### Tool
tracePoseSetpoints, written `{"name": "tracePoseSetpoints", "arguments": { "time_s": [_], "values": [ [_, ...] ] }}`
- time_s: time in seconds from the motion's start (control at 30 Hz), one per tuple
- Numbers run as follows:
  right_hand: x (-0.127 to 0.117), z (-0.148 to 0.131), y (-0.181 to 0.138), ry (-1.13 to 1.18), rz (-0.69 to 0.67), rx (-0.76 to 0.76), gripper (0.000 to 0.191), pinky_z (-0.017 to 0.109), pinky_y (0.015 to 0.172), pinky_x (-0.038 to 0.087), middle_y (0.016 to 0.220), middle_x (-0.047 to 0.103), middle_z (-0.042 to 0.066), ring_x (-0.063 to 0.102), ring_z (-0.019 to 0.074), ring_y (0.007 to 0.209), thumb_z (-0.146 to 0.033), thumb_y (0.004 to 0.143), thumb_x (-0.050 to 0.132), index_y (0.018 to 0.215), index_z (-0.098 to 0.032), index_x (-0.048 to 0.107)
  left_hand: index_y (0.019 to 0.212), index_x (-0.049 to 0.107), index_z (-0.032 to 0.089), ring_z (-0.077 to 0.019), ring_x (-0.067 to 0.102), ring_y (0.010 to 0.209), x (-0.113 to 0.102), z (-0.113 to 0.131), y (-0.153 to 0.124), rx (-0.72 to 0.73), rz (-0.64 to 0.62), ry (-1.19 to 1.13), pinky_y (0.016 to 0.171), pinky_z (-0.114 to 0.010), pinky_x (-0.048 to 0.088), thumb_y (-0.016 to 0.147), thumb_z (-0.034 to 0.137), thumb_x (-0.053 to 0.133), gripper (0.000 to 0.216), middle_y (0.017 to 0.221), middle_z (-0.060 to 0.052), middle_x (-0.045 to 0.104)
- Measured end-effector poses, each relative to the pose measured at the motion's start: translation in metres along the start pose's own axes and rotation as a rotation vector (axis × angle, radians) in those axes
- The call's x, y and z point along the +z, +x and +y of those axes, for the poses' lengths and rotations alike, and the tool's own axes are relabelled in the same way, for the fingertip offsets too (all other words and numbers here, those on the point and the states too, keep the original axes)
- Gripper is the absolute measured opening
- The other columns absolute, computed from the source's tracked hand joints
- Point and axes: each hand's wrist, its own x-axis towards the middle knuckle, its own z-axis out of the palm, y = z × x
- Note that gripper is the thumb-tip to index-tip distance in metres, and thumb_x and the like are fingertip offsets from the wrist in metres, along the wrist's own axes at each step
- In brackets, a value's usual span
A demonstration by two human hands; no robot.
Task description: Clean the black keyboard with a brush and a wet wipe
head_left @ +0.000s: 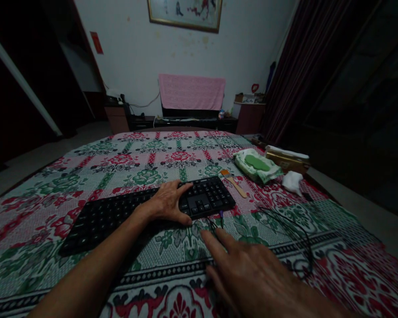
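Observation:
A black keyboard [116,214] lies slanted on the patterned tablecloth. My left hand [167,201] spans its width, with the thumb at the near edge and the fingers over the far side, gripping it. My right hand [248,265], slightly blurred, hovers over the cloth just in front of the keyboard's right end. Its fingers stretch forward and apart, and I see nothing held in them. Close to those fingertips, a thin black cable [307,238] with a purple plug [221,215] lies by the keyboard's near edge and loops off to the right.
A brush [237,187] with a wooden handle lies right of the keyboard. Behind it are a green-and-white wipes pack [257,163], a gold tissue box [287,160] and a crumpled white tissue [292,182]. The flowered tablecloth [146,152] covers the table; a pink cloth [192,92] hangs beyond.

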Motion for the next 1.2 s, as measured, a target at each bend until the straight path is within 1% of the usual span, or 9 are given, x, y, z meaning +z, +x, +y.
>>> {"name": "tracePoseSetpoints", "arguments": {
  "time_s": [0.1,0.2,0.27,0.33,0.47,0.73,0.93,1.03,1.2],
  "values": [
    [-0.036,0.024,0.024,0.010,0.117,0.085,0.032,0.038,0.060,0.045,0.089,0.068,0.011,0.061,0.0244,0.070,-0.042,0.088,0.040,0.104,-0.026,0.062,0.145,0.028,0.024,-0.0403,0.034,0.128,0.000,0.001,0.000,0.018,0.002,0.005,0.106,-0.051,0.027,0.050,0.073,0.065,0.114,0.142,-0.016,0.034],
    [-0.048,0.071,0.069,-0.026,0.251,0.057,0.032,0.035,0.077,0.044,0.099,0.067,0.010,0.061,0.0239,0.089,-0.036,0.091,0.039,0.109,-0.021,0.060,0.144,0.029,0.025,-0.0382,0.035,0.128,-0.002,0.007,-0.003,0.055,0.004,0.001,0.107,-0.051,0.027,0.050,0.074,0.065,0.112,0.141,-0.015,0.035],
    [-0.040,0.103,0.097,0.020,0.187,0.006,0.034,0.035,0.087,0.042,0.113,0.064,0.012,0.057,0.0249,0.103,-0.034,0.091,0.040,0.114,-0.018,0.058,0.144,0.029,0.026,-0.0378,0.031,0.130,-0.003,0.011,-0.006,0.084,-0.005,-0.002,0.108,-0.051,0.025,0.051,0.075,0.064,0.112,0.144,-0.014,0.033],
    [-0.025,0.126,0.115,0.074,0.075,0.020,0.036,0.035,0.086,0.042,0.109,0.065,0.013,0.058,0.0250,0.100,-0.034,0.092,0.037,0.110,-0.015,0.061,0.145,0.028,0.027,-0.0382,0.028,0.132,-0.004,0.016,-0.007,0.111,-0.020,-0.004,0.108,-0.051,0.023,0.051,0.075,0.063,0.111,0.146,-0.014,0.030],
    [0.000,0.142,0.121,0.145,0.033,-0.014,0.037,0.032,0.090,0.041,0.114,0.063,0.012,0.057,0.0218,0.104,-0.027,0.093,0.032,0.114,-0.014,0.060,0.144,0.029,0.028,-0.0388,0.030,0.130,-0.005,0.021,0.001,0.139,-0.044,-0.009,0.108,-0.052,0.025,0.050,0.075,0.063,0.111,0.144,-0.013,0.033],
    [-0.012,0.117,0.071,0.001,0.347,0.153,0.025,0.029,0.079,0.040,0.096,0.063,0.009,0.057,0.0189,0.089,-0.028,0.088,0.043,0.096,-0.016,0.063,0.144,0.029,0.027,-0.0372,0.034,0.127,-0.009,0.014,0.030,0.074,-0.097,0.043,0.107,-0.049,0.026,0.049,0.073,0.065,0.112,0.142,-0.013,0.035],
    [-0.007,0.075,0.038,-0.077,-0.123,0.209,0.039,0.031,0.063,0.040,0.080,0.066,0.010,0.061,0.0228,0.073,-0.050,0.086,0.043,0.082,-0.018,0.065,0.145,0.028,0.025,-0.0364,0.033,0.129,-0.013,0.018,0.028,0.057,-0.109,0.054,0.108,-0.046,0.026,0.049,0.071,0.067,0.113,0.143,-0.014,0.034],
    [0.002,0.064,0.034,-0.109,-0.123,0.189,0.046,0.035,0.069,0.042,0.092,0.066,0.014,0.062,0.0274,0.083,-0.057,0.080,0.048,0.093,-0.015,0.063,0.145,0.029,0.024,-0.0359,0.035,0.129,-0.017,0.020,0.026,0.050,-0.113,0.052,0.107,-0.046,0.028,0.049,0.069,0.068,0.113,0.142,-0.015,0.035],
    [0.008,0.052,0.034,-0.006,-0.145,0.101,0.033,0.035,0.074,0.043,0.101,0.063,0.015,0.061,0.0254,0.088,-0.037,0.078,0.052,0.101,-0.014,0.059,0.146,0.026,0.027,-0.0373,0.032,0.131,-0.017,0.020,0.024,0.061,-0.137,0.056,0.108,-0.049,0.025,0.048,0.072,0.067,0.114,0.145,-0.014,0.031]
  ]
}}
